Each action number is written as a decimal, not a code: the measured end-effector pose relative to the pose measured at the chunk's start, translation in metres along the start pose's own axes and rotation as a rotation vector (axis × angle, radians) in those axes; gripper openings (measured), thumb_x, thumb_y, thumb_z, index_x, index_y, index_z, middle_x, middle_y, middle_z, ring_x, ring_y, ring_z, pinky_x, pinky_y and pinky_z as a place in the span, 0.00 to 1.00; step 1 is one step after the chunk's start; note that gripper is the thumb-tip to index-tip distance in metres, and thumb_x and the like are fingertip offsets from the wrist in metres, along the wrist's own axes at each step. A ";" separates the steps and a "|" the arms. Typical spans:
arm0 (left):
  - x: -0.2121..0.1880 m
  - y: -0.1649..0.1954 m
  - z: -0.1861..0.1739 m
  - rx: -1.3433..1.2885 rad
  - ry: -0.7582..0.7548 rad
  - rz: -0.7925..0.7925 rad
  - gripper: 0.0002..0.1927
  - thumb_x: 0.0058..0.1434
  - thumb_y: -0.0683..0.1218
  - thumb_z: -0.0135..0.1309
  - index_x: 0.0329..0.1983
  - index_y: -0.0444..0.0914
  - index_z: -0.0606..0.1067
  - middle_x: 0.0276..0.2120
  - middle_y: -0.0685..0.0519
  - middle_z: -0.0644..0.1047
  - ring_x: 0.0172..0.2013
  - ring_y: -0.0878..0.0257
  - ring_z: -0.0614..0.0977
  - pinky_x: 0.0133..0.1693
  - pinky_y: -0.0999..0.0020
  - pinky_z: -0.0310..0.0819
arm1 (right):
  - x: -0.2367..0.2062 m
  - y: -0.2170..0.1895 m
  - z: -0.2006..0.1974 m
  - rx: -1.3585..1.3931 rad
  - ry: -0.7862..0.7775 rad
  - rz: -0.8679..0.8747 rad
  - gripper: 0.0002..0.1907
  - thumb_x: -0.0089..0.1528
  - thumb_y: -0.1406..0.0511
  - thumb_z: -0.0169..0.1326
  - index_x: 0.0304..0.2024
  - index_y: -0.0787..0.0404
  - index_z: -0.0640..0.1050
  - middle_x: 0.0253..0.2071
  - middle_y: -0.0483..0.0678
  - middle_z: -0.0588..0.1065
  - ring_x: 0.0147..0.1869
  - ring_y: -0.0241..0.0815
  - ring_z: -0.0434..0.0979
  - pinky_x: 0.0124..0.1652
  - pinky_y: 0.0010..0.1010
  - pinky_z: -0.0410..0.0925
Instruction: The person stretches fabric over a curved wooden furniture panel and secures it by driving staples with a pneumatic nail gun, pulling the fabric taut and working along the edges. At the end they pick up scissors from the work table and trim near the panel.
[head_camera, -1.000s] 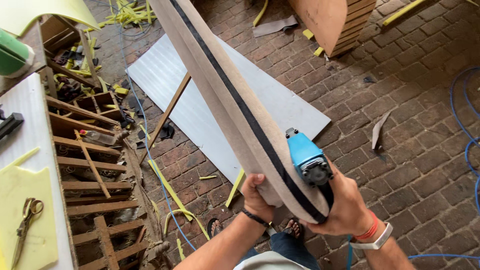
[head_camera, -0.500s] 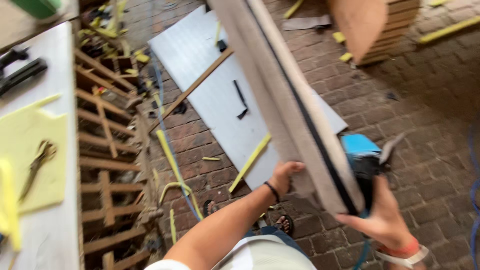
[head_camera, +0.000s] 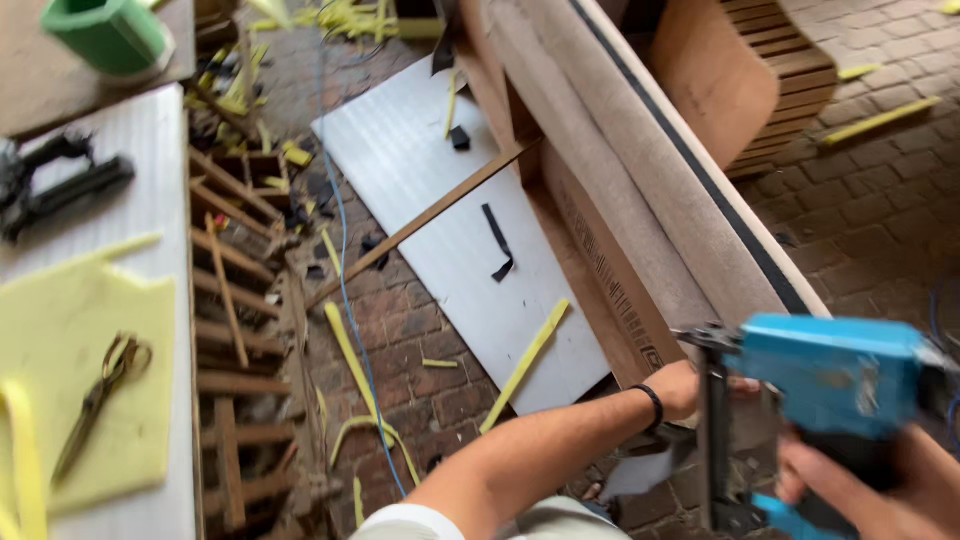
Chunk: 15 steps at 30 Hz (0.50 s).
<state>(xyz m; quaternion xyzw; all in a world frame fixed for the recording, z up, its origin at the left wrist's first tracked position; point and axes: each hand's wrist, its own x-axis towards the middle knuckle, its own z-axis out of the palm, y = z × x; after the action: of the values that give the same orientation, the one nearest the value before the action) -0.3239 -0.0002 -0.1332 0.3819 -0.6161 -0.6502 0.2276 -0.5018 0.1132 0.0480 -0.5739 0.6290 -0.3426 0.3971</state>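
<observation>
A long padded panel (head_camera: 640, 190) covered in grey-brown fabric with a black strip along one edge runs from the upper middle down to the lower right. My left hand (head_camera: 678, 388), with a black band on the wrist, grips the panel's near end from below. My right hand (head_camera: 870, 485) at the lower right holds a blue pneumatic staple gun (head_camera: 835, 375), close to the camera and blurred, next to the panel's lower end.
A white sheet (head_camera: 470, 230) lies on the brick floor with yellow foam strips (head_camera: 525, 365) and black scraps. On the left a white table (head_camera: 150, 200) holds yellow foam (head_camera: 80, 380), scissors (head_camera: 95, 400), a black tool (head_camera: 55, 185) and a green cup (head_camera: 105, 32). Wooden frames (head_camera: 240, 340) lie beside it.
My view has swung left and down. The panel has dropped lower and to the right, and the blue staple gun has come up large in front of the camera.
</observation>
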 end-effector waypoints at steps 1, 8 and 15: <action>0.001 0.000 -0.003 0.062 -0.054 -0.035 0.31 0.67 0.65 0.42 0.60 0.42 0.81 0.47 0.44 0.82 0.42 0.55 0.82 0.46 0.65 0.74 | 0.009 -0.016 0.020 0.062 -0.013 0.007 0.20 0.57 0.68 0.67 0.49 0.69 0.78 0.31 0.57 0.79 0.31 0.48 0.81 0.34 0.41 0.77; 0.007 -0.014 -0.013 0.164 -0.280 0.015 0.34 0.65 0.67 0.50 0.59 0.38 0.80 0.48 0.46 0.82 0.46 0.57 0.81 0.50 0.64 0.74 | 0.097 -0.086 0.099 0.267 0.052 -0.127 0.16 0.54 0.70 0.65 0.43 0.69 0.79 0.32 0.52 0.81 0.33 0.42 0.81 0.34 0.35 0.77; -0.014 -0.079 -0.157 0.156 -0.267 -0.239 0.35 0.60 0.69 0.56 0.55 0.37 0.80 0.43 0.51 0.83 0.41 0.61 0.84 0.47 0.67 0.78 | 0.147 -0.113 0.117 0.064 0.155 0.034 0.11 0.55 0.71 0.64 0.40 0.70 0.81 0.32 0.52 0.83 0.35 0.40 0.82 0.38 0.31 0.74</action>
<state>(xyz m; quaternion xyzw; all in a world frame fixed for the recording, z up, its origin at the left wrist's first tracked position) -0.1792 -0.0773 -0.1990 0.3791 -0.6395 -0.6679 0.0346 -0.3505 -0.0423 0.0805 -0.5219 0.6562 -0.3990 0.3712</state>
